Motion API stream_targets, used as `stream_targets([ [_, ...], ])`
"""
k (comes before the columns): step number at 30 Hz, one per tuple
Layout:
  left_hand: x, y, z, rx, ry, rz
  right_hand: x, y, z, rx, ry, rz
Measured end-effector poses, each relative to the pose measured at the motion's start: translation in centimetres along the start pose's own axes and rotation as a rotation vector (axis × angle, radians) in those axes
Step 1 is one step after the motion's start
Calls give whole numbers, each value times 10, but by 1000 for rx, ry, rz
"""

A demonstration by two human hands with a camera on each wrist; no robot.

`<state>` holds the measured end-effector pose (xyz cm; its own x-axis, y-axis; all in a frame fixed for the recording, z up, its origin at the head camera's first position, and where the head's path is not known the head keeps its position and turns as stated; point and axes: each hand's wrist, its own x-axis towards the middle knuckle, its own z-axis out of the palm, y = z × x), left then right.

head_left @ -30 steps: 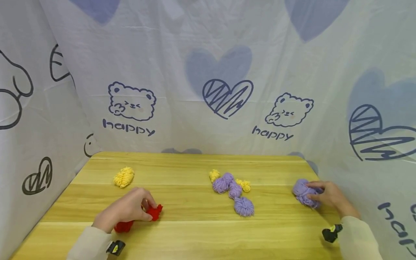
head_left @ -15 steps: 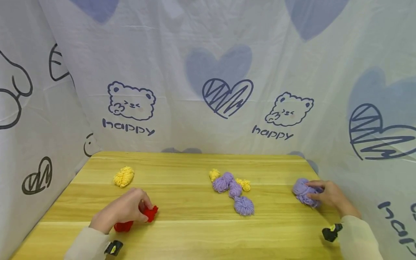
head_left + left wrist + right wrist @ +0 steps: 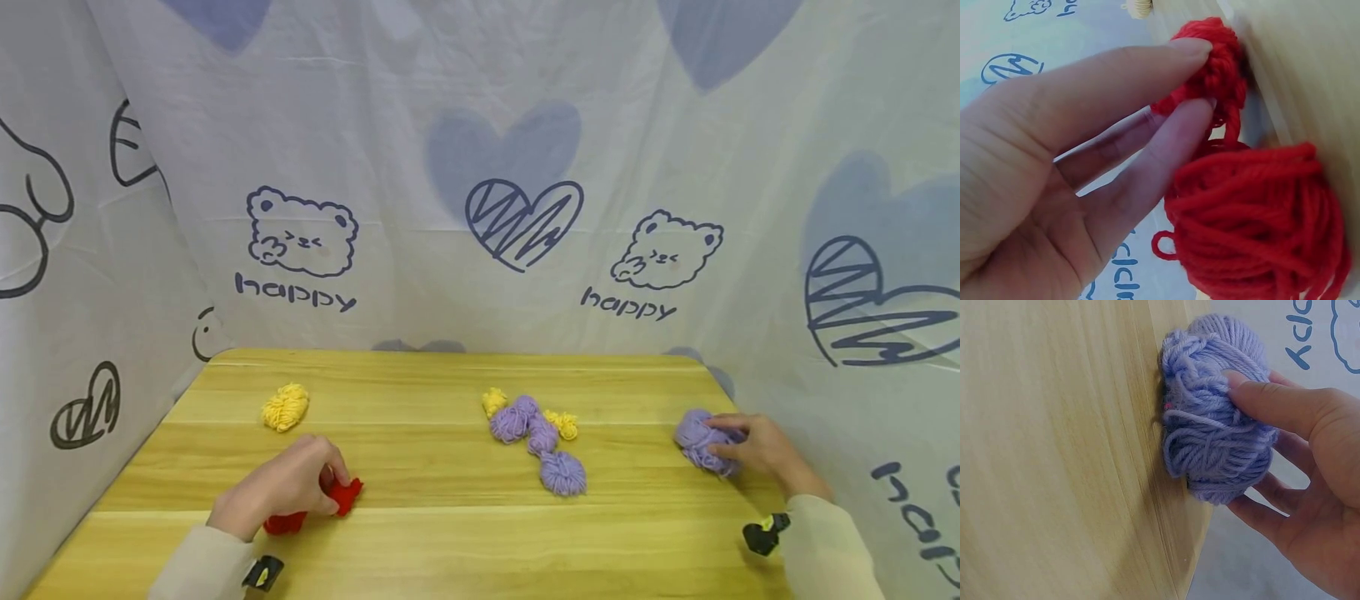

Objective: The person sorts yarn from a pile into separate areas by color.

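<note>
1. The left hand (image 3: pixel 279 483) pinches a small red yarn tuft (image 3: pixel 1222 69) between thumb and fingertips – a light hold that probably suits something so soft.
2. A larger red yarn bundle (image 3: pixel 1263 219) lies just beside those fingers, on the table (image 3: pixel 420 550); a strand seems to link it to the tuft, which may be why the two sit so close.
3. The right hand (image 3: pixel 768 454) grips a lavender yarn ball (image 3: pixel 1216 419), thumb on one side and fingers on the other, likely to steady it on the wood.
4. Between the two sets of fingers, well apart from both, lavender balls (image 3: pixel 563 473) touch in a chain with yellow tufts (image 3: pixel 561 425) beside it; a yellow bundle (image 3: pixel 285 407) lies beyond the left fingers.
5. Beyond all fingers, the cloth (image 3: pixel 405 150) reads "happy" beneath bear drawings (image 3: pixel 303 232); I can make out no brand or label on the yarn.
</note>
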<state>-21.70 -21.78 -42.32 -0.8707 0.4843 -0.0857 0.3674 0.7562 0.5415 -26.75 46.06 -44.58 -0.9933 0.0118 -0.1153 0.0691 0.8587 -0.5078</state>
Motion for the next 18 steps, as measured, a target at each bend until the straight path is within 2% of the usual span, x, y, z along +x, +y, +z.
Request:
stream_targets([
  [6,0,-2,1,23,-1,22,2,1,1,-5,-2,24],
  [18,-2,-4,-1,0,-25,74,2,1,2,-8,4,18],
])
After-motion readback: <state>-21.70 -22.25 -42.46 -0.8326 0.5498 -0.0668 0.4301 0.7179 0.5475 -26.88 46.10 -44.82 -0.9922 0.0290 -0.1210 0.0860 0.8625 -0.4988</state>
